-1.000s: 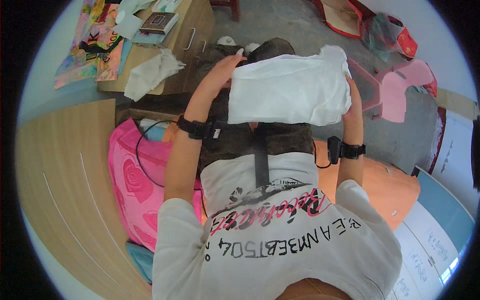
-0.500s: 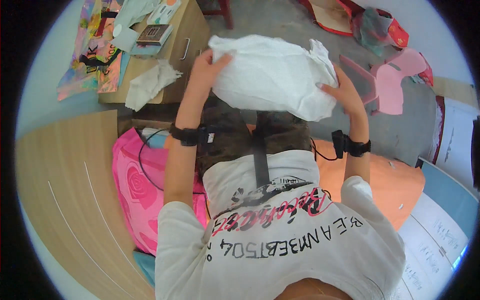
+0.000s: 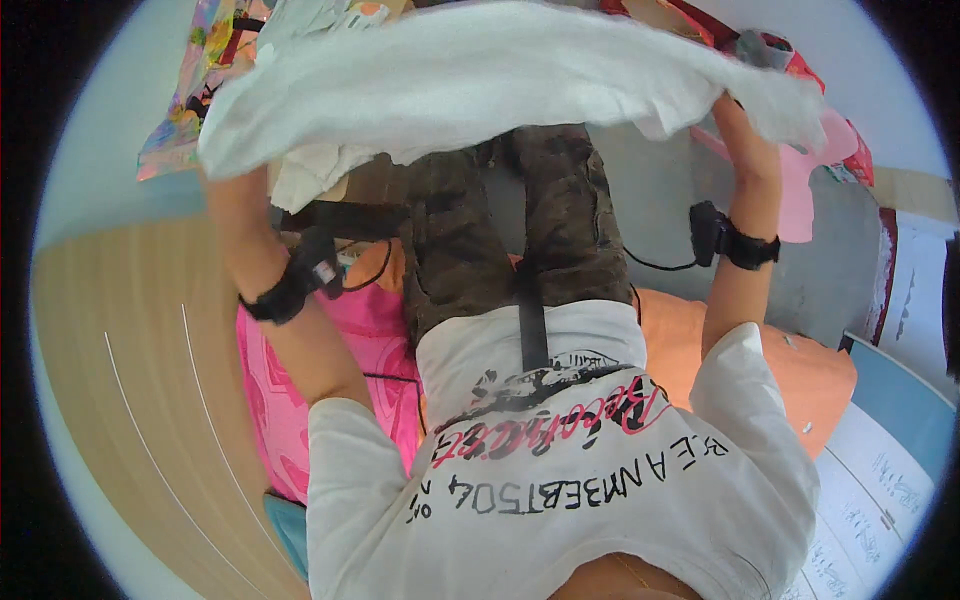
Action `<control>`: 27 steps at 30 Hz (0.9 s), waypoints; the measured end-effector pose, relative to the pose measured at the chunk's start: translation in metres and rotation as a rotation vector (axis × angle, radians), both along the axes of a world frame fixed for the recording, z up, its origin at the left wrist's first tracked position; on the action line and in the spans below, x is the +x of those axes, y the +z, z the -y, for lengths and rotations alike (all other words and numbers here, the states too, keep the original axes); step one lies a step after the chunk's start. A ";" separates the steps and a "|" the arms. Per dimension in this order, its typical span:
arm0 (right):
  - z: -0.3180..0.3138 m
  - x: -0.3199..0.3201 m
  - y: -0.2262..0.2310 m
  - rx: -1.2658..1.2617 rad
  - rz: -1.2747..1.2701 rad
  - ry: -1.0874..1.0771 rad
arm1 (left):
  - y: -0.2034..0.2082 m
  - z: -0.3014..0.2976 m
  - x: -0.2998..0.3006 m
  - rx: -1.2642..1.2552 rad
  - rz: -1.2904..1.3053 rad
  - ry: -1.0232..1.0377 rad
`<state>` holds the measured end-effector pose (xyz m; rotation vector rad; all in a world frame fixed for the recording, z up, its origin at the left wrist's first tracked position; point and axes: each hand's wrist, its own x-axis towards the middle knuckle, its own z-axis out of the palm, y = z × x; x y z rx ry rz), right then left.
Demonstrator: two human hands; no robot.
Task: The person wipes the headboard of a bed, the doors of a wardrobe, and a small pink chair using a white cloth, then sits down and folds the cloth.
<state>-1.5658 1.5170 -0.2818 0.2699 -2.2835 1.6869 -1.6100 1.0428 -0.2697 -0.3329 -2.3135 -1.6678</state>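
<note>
A white cloth [image 3: 480,85] is stretched wide in the air in front of me, above my knees, its lower edge sagging in loose folds. At its left end my left hand [image 3: 238,190] grips it; the cloth covers most of that hand, so its fingers are hidden. My right hand [image 3: 738,120] is closed on the cloth near the right end, the fingers partly behind the fabric. A corner hangs loose beyond my right hand.
Another white cloth [image 3: 315,168] lies at the cabinet edge on the left, near a shiny iridescent bag [image 3: 180,135]. A pink plastic chair [image 3: 797,195] stands at right. Pink fabric [image 3: 330,340] and an orange surface [image 3: 750,345] flank my legs. Black straps with cables circle both wrists.
The white cloth has gone from a folded bundle to a wide, spread strip. My hands have moved apart, the left one far to the left and the right one slightly right.
</note>
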 end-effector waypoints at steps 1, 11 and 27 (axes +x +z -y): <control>-0.002 0.005 0.009 -0.042 -0.020 0.196 | 0.005 0.003 0.019 -0.006 0.007 0.009; -0.012 0.085 -0.114 0.030 0.869 0.789 | -0.092 -0.035 0.123 -0.246 0.683 -1.061; 0.013 0.063 -0.149 -0.395 0.705 0.035 | -0.119 -0.067 0.075 0.335 0.830 -0.204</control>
